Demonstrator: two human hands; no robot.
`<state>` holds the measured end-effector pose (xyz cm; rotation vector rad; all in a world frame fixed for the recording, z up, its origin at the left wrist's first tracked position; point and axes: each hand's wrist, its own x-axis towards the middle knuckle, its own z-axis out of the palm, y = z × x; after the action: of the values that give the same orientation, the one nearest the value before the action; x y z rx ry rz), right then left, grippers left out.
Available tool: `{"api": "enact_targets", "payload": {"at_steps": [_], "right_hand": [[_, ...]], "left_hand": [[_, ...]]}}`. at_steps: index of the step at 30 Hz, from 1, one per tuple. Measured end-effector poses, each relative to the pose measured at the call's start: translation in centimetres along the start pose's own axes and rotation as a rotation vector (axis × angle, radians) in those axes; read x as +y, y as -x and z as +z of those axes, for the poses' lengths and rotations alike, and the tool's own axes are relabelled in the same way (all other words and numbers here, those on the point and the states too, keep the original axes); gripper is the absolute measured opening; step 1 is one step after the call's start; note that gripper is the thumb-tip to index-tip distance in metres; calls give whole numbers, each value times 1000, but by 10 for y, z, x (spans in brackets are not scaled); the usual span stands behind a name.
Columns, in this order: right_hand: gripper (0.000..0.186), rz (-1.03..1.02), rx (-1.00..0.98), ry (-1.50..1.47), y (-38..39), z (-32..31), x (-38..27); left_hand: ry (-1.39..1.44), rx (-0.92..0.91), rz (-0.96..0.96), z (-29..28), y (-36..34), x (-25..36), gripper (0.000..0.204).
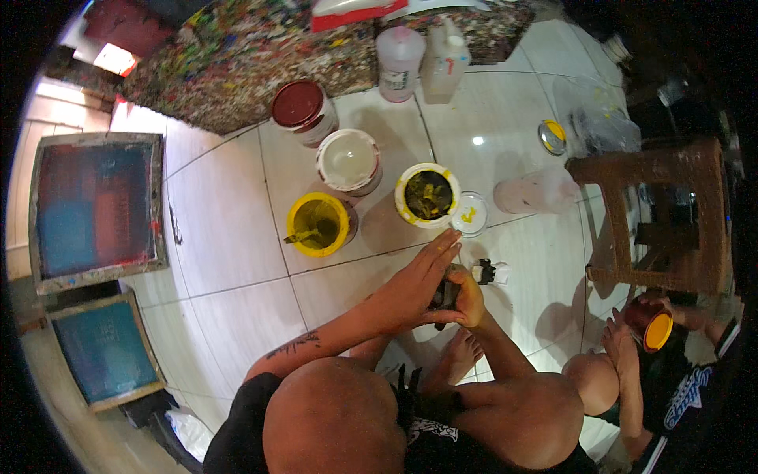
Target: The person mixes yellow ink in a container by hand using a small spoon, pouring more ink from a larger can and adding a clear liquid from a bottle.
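My left hand (417, 286) and my right hand (467, 299) meet over the tiled floor, just above my bare foot (458, 355). Between them is a small dark object (444, 297). My right hand wraps around it from the right. My left hand lies against it from the left, its fingers stretched out toward an open white-rimmed bucket of yellow-green paint (427, 195). Most of the dark object is hidden by the hands.
On the floor stand a yellow bucket with a stirrer (317, 223), a white-lidded tub (348, 162), a red-lidded tub (298, 107), two bottles (399, 51) and a small clear cup (471, 213). Screen frames (95, 209) lie left. Right: a wicker stool (655, 213) and another person's hands holding a yellow-lidded jar (654, 328).
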<state>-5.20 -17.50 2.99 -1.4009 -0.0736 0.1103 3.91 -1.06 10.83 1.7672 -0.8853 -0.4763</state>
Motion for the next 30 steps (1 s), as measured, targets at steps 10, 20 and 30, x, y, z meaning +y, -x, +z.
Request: {"api": "enact_targets", "payload": {"at_steps": [10,20,30], "right_hand": [[50,423,334,-870,10,-12,-38],[60,204,-3,309,3,-28,-34],[103,390,336,1059,-65,-92,-3]], "left_hand": [[-517,-39,130,26,-19,6,75],[-323,-114,16,10,33,-18,70],[-143,116,-324,11,36,-43,41]]}}
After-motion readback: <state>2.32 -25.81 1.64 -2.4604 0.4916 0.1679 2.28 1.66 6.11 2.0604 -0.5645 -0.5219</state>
